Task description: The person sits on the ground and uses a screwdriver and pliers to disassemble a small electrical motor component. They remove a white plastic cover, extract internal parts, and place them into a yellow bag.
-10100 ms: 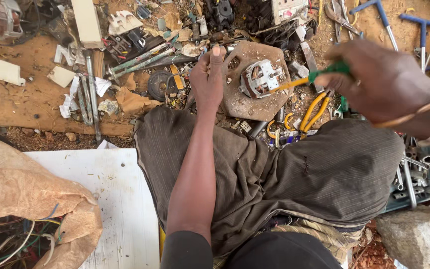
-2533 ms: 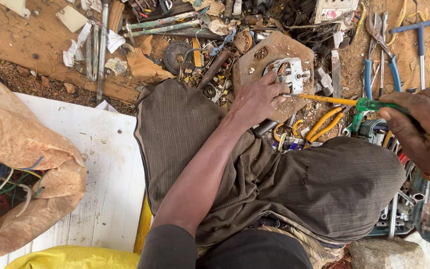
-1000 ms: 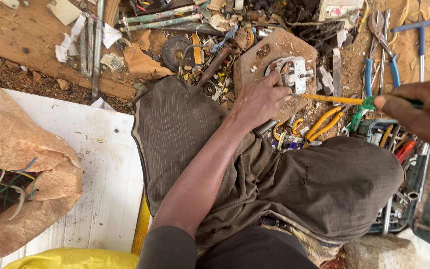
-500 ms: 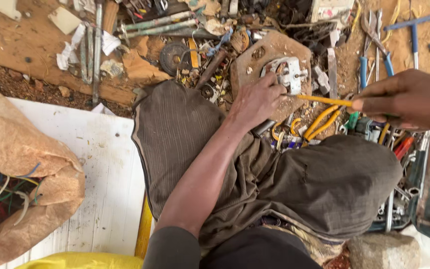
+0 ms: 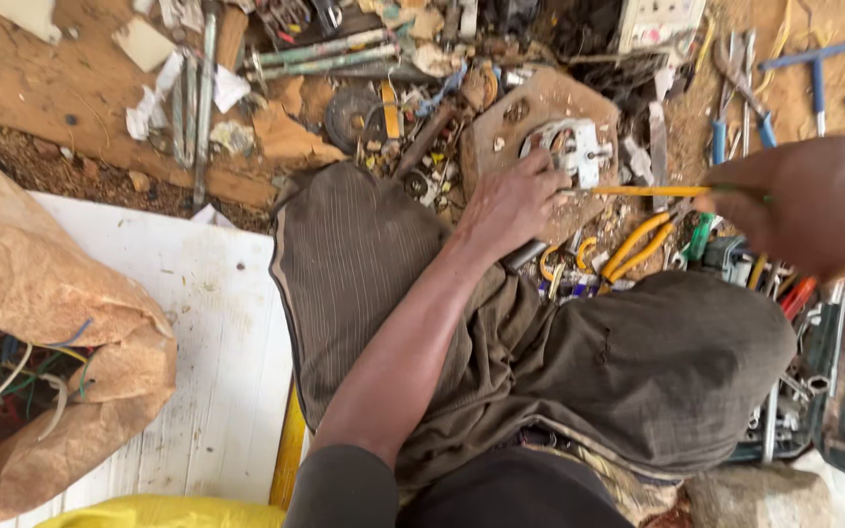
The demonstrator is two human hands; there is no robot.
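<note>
Left hand (image 5: 511,205), fingers clamped on the white metal part (image 5: 571,149), steadies it on a wooden block (image 5: 530,108) hemmed by scrap; right hand (image 5: 814,200), fingers closed, holds a yellow-shafted screwdriver (image 5: 649,191) touching the part.

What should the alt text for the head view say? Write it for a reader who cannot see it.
A seated person's left hand steadies a small white and metal electrical part on a wooden block, while the right hand points a yellow-shafted screwdriver at it. Scattered tools and scrap lie around, with yellow-handled pliers nearby and a wire-filled brown sack at left.
</note>
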